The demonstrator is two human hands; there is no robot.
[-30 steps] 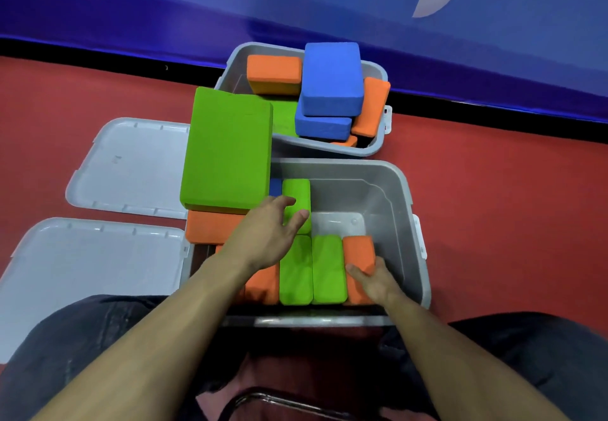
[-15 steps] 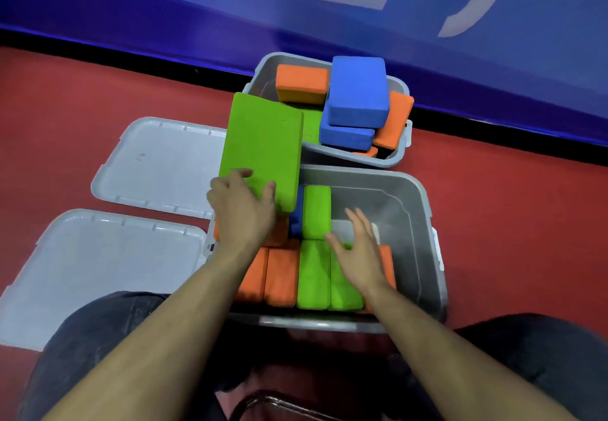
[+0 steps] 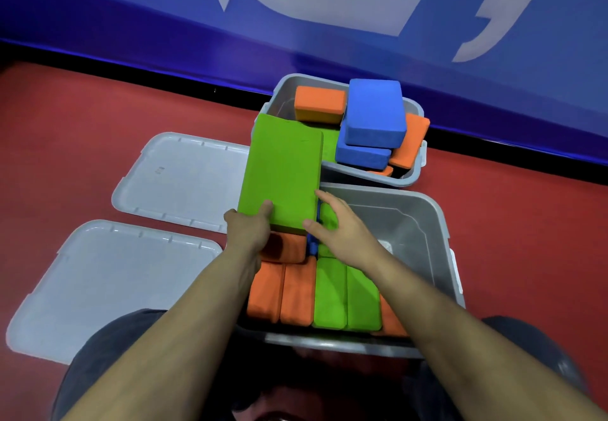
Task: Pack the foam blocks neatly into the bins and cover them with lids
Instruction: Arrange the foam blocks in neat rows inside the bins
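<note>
Head view: the big green block [image 3: 282, 172] is being held at its near end by both hands, standing on the left edge of the near bin [image 3: 427, 243]. The left hand [image 3: 250, 233] is gripping the bottom corner, thumb on the face; the right hand [image 3: 339, 230] is being pressed against the right edge, fingers fairly straight. Orange and green blocks are already being lined up on edge in front. Probably best if it's being turned on edge and slid into the open right side, kept snug so the lids [image 3: 108, 285] can close later.
</note>
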